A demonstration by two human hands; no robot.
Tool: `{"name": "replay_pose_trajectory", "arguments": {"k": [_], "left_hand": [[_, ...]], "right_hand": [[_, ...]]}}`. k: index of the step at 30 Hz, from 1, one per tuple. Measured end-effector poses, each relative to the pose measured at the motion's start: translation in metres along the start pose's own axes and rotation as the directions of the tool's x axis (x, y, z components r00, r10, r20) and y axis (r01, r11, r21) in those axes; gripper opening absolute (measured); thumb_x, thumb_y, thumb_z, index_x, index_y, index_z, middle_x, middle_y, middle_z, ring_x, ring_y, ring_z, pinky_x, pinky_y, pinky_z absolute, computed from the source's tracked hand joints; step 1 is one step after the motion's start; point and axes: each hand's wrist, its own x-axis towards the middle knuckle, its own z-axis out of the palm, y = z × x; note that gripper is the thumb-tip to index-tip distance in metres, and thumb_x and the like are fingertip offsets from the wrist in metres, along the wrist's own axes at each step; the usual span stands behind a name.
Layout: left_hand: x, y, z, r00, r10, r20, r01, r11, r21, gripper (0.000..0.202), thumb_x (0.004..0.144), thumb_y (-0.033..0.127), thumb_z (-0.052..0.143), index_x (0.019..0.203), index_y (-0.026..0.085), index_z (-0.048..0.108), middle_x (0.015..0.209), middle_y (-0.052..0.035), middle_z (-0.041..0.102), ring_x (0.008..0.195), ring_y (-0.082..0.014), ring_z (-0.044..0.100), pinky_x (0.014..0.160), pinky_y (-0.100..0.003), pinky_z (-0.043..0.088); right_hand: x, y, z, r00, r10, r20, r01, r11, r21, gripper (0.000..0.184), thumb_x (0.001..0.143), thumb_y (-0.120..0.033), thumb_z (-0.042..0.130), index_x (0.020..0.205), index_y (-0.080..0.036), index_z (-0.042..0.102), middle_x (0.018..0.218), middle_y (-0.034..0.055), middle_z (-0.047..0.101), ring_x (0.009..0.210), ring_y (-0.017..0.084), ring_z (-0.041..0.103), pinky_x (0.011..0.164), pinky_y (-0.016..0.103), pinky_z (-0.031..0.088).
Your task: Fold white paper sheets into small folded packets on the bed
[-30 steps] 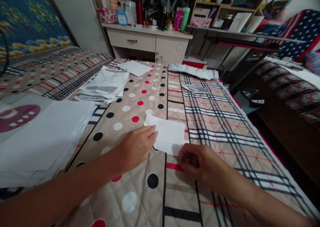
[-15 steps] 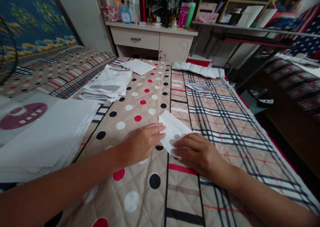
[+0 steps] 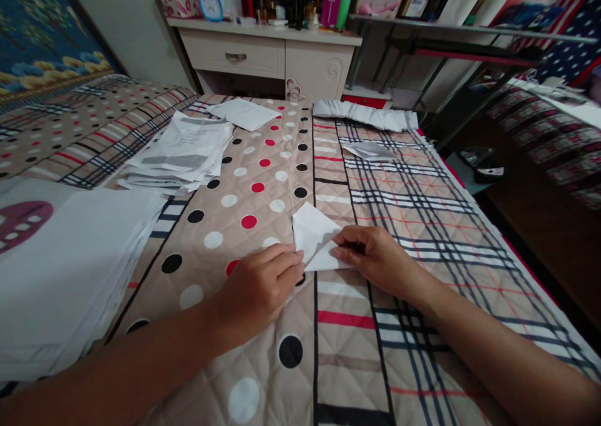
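A small folded white paper [image 3: 313, 226] lies on the quilted bedcover between my hands, its top coming to a point. My left hand [image 3: 265, 282] holds the paper's lower left corner down, fingers together and fingertips on its edge; the thumb is hidden. On the other side, my right hand [image 3: 375, 257] is closed in a pinch on the paper's right part, thumb against fingers. A fold crosses the paper diagonally between the two hands.
Stacks of white paper, one near [image 3: 94, 244] and one farther back [image 3: 181, 144], lie on the left. Beyond are a loose white sheet [image 3: 244, 113], a grey-white piece [image 3: 369, 151] and a long pleated paper strip [image 3: 366, 114]. A white dresser [image 3: 263, 57] stands behind the bed.
My right hand has changed from fingers laid over the paper to a pinch on its right part. My left fingers have shifted to the lower left corner. The paper's outline has changed; the view has tilted down.
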Motion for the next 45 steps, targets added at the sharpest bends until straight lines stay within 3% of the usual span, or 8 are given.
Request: {"name": "replay_pose_trajectory", "arguments": {"k": [2,8,24,31,36,39,42,45], "left_hand": [[0.0,0.0,0.0,1.0,-0.017,-0.003,0.017,1.0,-0.017,0.015,0.085,0.005,0.058,0.094,0.009,0.069,0.096,-0.0098,0.073,0.098,-0.0229,0.067,0.088,-0.035,0.059],[0.0,0.001,-0.001,1.0,0.001,0.0,-0.001,1.0,0.008,0.02,0.088,0.008,0.054,0.102,0.011,0.068,0.099,-0.0092,0.073,0.1,-0.0243,0.068,0.086,-0.037,0.061],[0.002,0.0,-0.002,1.0,0.028,-0.005,-0.028,0.999,0.017,0.019,0.09,0.011,0.051,0.096,0.014,0.069,0.095,-0.0082,0.074,0.098,-0.0219,0.07,0.085,-0.034,0.061],[0.003,-0.013,-0.001,0.985,-0.162,-0.064,0.151,0.977,-0.152,0.023,0.086,0.006,0.053,0.098,0.018,0.068,0.092,-0.0032,0.076,0.078,-0.0151,0.072,0.069,-0.026,0.058],[0.006,-0.015,0.0,0.973,-0.212,-0.086,0.186,0.952,-0.243,0.014,0.086,0.011,0.059,0.094,0.018,0.067,0.088,-0.0027,0.073,0.08,-0.0144,0.068,0.071,-0.026,0.054],[0.009,-0.012,0.0,0.954,-0.294,-0.058,0.275,0.937,-0.217,0.014,0.083,0.023,0.067,0.096,0.018,0.065,0.093,-0.0052,0.068,0.086,-0.0178,0.064,0.075,-0.031,0.052],[0.013,-0.009,0.0,0.909,-0.416,0.026,0.417,0.907,-0.06,0.03,0.073,0.036,0.075,0.092,0.017,0.061,0.093,-0.0068,0.063,0.087,-0.0232,0.059,0.076,-0.038,0.05],[0.016,-0.009,0.002,0.885,-0.462,0.058,0.461,0.887,0.031,0.026,0.074,0.037,0.073,0.086,0.018,0.058,0.088,-0.0057,0.061,0.085,-0.0236,0.057,0.077,-0.039,0.048]], "right_hand": [[0.0,0.0,0.001,0.998,0.052,-0.035,-0.05,0.998,0.038,0.006,0.082,-0.022,0.064,0.08,-0.017,0.064,0.07,-0.0005,0.063,0.061,0.011,0.053,0.057,0.023,0.038],[-0.001,0.008,0.011,0.976,0.128,-0.175,-0.1,0.982,0.158,0.023,0.076,-0.029,0.074,0.083,-0.019,0.054,0.075,-0.0016,0.062,0.063,0.012,0.055,0.057,0.023,0.041],[-0.001,0.005,0.015,0.968,0.101,-0.229,-0.1,0.995,0.016,0.02,0.077,-0.031,0.073,0.075,-0.019,0.057,0.067,-0.0032,0.06,0.058,0.01,0.051,0.055,0.022,0.036],[-0.002,0.007,0.012,0.976,0.154,-0.155,-0.088,0.926,0.368,0.029,0.074,-0.037,0.076,0.092,-0.018,0.063,0.073,-0.0009,0.062,0.062,0.012,0.055,0.056,0.022,0.042],[-0.013,0.003,-0.002,0.987,0.005,0.16,-0.102,0.79,0.605,0.053,0.09,-0.06,0.047,0.088,-0.012,0.07,0.07,0.0071,0.068,0.061,0.015,0.059,0.059,0.026,0.046],[-0.014,-0.001,-0.003,0.976,0.003,0.217,-0.108,0.872,0.477,0.047,0.092,-0.053,0.048,0.085,-0.013,0.07,0.072,0.0061,0.068,0.061,0.013,0.058,0.057,0.024,0.045],[-0.013,-0.006,0.004,0.992,-0.062,0.105,0.041,0.981,0.191,0.018,0.085,-0.034,0.065,0.084,-0.017,0.068,0.077,0.0024,0.065,0.064,0.012,0.056,0.057,0.022,0.043],[-0.009,-0.005,0.008,0.979,-0.196,-0.057,0.192,0.979,-0.066,0.009,0.083,-0.024,0.065,0.091,-0.02,0.066,0.098,0.0066,0.064,0.084,0.017,0.061,0.072,0.029,0.049]]}}
